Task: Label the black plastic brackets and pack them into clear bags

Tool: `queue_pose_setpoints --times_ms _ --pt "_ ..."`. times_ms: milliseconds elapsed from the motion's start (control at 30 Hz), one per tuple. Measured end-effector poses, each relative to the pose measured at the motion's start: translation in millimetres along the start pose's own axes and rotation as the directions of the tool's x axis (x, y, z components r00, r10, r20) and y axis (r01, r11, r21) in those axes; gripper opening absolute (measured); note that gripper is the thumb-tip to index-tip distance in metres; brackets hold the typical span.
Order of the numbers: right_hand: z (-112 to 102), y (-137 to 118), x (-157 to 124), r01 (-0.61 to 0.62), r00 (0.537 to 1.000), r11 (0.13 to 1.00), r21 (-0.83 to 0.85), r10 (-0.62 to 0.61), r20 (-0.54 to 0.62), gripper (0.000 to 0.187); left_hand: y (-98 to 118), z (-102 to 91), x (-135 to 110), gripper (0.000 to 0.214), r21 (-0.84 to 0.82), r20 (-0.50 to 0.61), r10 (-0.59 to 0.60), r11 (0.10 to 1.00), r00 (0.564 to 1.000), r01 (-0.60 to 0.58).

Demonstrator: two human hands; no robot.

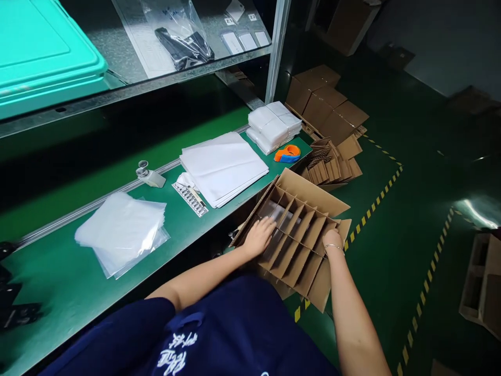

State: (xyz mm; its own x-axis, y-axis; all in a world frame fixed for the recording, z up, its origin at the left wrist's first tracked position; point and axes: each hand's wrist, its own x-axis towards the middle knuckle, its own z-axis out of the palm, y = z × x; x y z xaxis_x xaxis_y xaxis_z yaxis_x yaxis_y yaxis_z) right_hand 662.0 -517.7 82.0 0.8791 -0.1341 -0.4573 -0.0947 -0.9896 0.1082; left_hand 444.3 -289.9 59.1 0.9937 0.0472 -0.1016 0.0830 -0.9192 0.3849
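An open cardboard box (313, 201) with a cardboard divider grid (299, 235) inside sits at the right end of the green table, tilted toward me. My left hand (259, 236) rests on the left part of the grid, fingers spread and pressing down. My right hand (332, 239) is curled over the grid's right edge, gripping the cardboard there. A thin bracelet circles my right wrist.
On the green table (58, 292) lie a stack of clear plastic bags (121, 232), white sheets (223, 166), folded white packs (274, 125), an orange and blue tape dispenser (287, 153) and a label strip (190, 198). Flat cardboard boxes (326, 104) and dividers (332, 167) sit on the floor. A shelf is overhead.
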Motion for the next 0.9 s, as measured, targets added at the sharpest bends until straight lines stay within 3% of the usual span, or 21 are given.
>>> queue_pose_setpoints --times_ms 100,233,300,400,500,600,767,900 --pt "-18.2 0.7 5.1 0.018 1.0 0.999 -0.027 -0.018 0.003 0.032 -8.0 8.6 26.6 0.058 0.012 -0.079 -0.151 0.988 0.985 0.153" --pt "-43.4 -16.4 7.3 0.185 0.972 0.982 -0.046 -0.19 -0.136 0.038 -15.7 25.7 36.0 0.058 0.005 -0.114 -0.156 0.987 0.981 0.158" --pt "-42.6 -38.2 7.2 0.336 0.924 0.94 -0.063 -0.342 -0.173 0.043 -19.9 31.3 34.6 0.059 -0.001 -0.129 -0.142 0.99 0.981 0.143" --pt "-24.6 -71.8 8.4 0.477 0.866 0.875 -0.083 -0.484 -0.126 0.043 -25.5 35.2 32.3 0.062 -0.011 -0.137 -0.138 0.99 0.981 0.138" --pt "-6.2 -86.7 15.1 0.495 0.861 0.864 -0.089 -0.502 -0.082 0.044 -28.4 37.0 32.2 0.061 -0.027 -0.122 -0.123 0.992 0.985 0.12" --pt "-0.9 -83.6 26.1 0.497 0.864 0.864 -0.074 -0.501 -0.042 0.041 -28.1 38.6 36.0 0.06 -0.054 -0.101 -0.108 0.993 0.989 0.103" --pt "-11.8 -76.0 35.0 0.513 0.858 0.857 -0.051 -0.514 -0.003 0.037 -26.4 35.8 41.1 0.058 -0.129 -0.102 -0.107 0.987 0.989 0.094" --pt "-26.4 -103.3 34.4 0.573 0.813 0.819 -0.041 -0.574 -0.093 0.048 -26.2 28.5 40.3 0.054 -0.196 -0.14 -0.114 0.977 0.984 0.085"
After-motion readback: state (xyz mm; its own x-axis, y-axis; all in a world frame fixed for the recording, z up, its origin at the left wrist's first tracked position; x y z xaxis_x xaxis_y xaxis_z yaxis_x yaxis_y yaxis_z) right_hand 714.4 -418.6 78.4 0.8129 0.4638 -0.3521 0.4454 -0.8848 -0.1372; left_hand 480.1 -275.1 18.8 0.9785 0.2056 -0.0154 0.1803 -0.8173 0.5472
